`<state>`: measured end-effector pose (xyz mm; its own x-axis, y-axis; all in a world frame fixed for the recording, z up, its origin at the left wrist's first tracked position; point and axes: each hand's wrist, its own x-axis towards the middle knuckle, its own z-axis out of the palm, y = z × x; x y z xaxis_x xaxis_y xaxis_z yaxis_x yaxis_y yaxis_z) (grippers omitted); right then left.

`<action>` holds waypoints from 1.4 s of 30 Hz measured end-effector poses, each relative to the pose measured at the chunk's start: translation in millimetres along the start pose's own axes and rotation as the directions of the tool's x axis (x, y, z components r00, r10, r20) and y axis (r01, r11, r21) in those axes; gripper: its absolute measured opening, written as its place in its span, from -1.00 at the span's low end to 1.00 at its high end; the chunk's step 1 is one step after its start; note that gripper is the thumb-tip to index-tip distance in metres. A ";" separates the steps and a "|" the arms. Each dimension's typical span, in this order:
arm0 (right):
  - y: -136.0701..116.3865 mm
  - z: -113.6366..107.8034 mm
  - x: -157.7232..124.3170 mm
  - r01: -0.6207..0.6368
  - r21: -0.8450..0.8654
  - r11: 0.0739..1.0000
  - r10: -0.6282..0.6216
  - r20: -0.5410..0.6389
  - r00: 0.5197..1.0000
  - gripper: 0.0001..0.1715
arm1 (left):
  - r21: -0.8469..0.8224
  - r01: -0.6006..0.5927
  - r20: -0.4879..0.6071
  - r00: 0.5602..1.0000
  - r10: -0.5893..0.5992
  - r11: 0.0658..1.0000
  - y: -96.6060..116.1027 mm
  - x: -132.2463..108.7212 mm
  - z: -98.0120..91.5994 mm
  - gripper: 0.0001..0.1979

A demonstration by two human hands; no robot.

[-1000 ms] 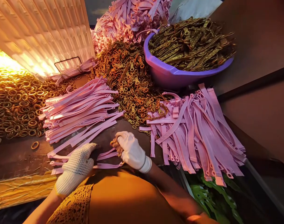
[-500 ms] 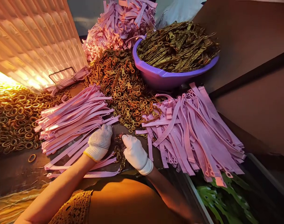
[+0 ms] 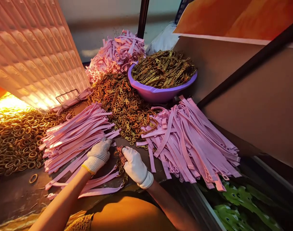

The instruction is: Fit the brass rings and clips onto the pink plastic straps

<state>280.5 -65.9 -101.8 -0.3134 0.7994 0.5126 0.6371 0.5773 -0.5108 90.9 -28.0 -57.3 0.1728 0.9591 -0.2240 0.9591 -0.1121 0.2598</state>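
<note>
My left hand [image 3: 98,157], in a dotted white knit glove, is closed at the right end of a row of pink straps [image 3: 76,133]. A pink strap end [image 3: 113,144] sticks out past its fingertips. In a white glove, my right hand [image 3: 135,166] grips a reddish-brown, textured tool handle [image 3: 121,155]; the fist hides much of the tool. Below and between the hands lie pink straps [image 3: 100,192] with bronze-coloured chain links [image 3: 123,175] at their right ends.
Loose metal rings [image 3: 18,138] spread on the left. Behind the hands is a heap of bronze-coloured links [image 3: 122,106], beside a purple basin [image 3: 156,93] full of similar pieces. More pink straps lie right [image 3: 185,141] and in a far pile [image 3: 119,51]. A corrugated panel [image 3: 40,48] stands at left.
The camera view has tilted up, showing more of the background. My left hand has shifted slightly left, and a strap end now shows at its fingertips. More of the tool handle shows in my right hand.
</note>
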 end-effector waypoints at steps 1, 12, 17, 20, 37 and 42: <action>0.7 0.2 -0.9 -0.001 -0.012 1.000 0.001 -0.005 1.000 -0.40 | -0.002 0.003 0.009 1.000 -0.003 1.000 0.5 1.1 -1.9 -0.42; -15.1 -23.4 12.3 -0.080 0.029 0.996 0.070 0.247 0.966 -0.48 | -0.708 -0.003 -0.062 0.996 -0.058 0.706 3.2 -42.4 -24.1 -0.69; -39.6 -32.6 25.0 -0.028 -0.076 0.997 0.054 0.367 0.929 -0.57 | -0.920 0.123 0.098 0.992 -0.085 0.373 8.5 -66.7 -25.6 -0.70; -48.3 -27.5 23.0 0.065 -0.162 0.985 0.000 0.369 0.930 -0.68 | -0.920 0.145 0.110 0.987 -0.115 0.365 6.9 -73.1 -20.3 -0.68; -55.2 -24.8 26.1 0.120 -0.038 0.992 -0.085 0.504 0.859 -0.44 | -0.766 0.018 -0.058 0.994 -0.097 0.642 -24.8 -86.9 17.7 -0.56; -54.6 -27.5 28.0 0.123 -0.169 0.978 0.022 0.670 0.742 -0.75 | -0.745 0.030 -0.052 0.993 -0.102 0.666 -23.8 -93.2 25.2 -0.48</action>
<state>256.3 -79.6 -40.6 -0.6901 0.7177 -0.0933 0.7034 0.6347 -0.3199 57.6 -121.3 -66.3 0.0617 0.9778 -0.2003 0.4773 0.1473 0.8663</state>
